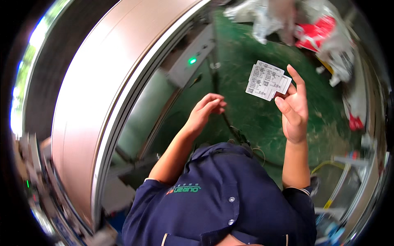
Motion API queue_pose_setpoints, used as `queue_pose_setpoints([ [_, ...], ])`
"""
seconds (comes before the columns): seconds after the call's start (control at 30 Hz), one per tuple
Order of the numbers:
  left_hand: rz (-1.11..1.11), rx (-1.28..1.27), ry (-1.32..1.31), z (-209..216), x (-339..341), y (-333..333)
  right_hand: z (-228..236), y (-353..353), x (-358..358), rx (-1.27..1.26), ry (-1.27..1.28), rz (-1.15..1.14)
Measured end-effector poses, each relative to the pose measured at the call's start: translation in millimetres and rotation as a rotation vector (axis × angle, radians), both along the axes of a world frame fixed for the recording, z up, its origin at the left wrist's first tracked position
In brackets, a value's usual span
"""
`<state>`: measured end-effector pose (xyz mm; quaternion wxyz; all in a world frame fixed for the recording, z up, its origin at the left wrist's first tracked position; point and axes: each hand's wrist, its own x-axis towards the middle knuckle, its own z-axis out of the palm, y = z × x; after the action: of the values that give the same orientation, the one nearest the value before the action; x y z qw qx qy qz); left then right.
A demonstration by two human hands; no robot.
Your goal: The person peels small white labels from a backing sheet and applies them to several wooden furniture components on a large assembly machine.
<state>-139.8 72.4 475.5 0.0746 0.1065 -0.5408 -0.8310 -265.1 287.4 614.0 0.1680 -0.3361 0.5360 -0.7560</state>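
Floor (328, 115): green; bags (338, 51) far right.
Right hand (296, 108): half-open, holding labels (266, 80).
Left hand (208, 105): loosely curled, apparently empty.
Labels: apparently being handled; next move calls for steady grip.

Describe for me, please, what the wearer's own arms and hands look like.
The left hand and right hand are ungloved. Short, dark navy sleeves, the left and the right, have a thin pale trim at the hem and leave the forearms bare. Blur hides any finer marks.
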Motion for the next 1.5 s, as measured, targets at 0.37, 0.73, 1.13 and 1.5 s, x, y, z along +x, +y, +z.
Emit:
queue_pose_setpoints([
  [0.37,0.478,0.067,0.074,43,33,49,-55,-50,-17,0.177,-0.363,0.634],
  [0.73,0.631,0.034,0.058,40,65,-12,-49,-144,8,0.356,-0.302,0.846],
  [1.13,1.261,0.166,0.084,20,174,-20,-69,-272,109,0.488,-0.083,1.366],
  [1.5,1.772,0.132,0.136,29,224,-26,-81,-363,189,0.51,-0.077,1.8],
])
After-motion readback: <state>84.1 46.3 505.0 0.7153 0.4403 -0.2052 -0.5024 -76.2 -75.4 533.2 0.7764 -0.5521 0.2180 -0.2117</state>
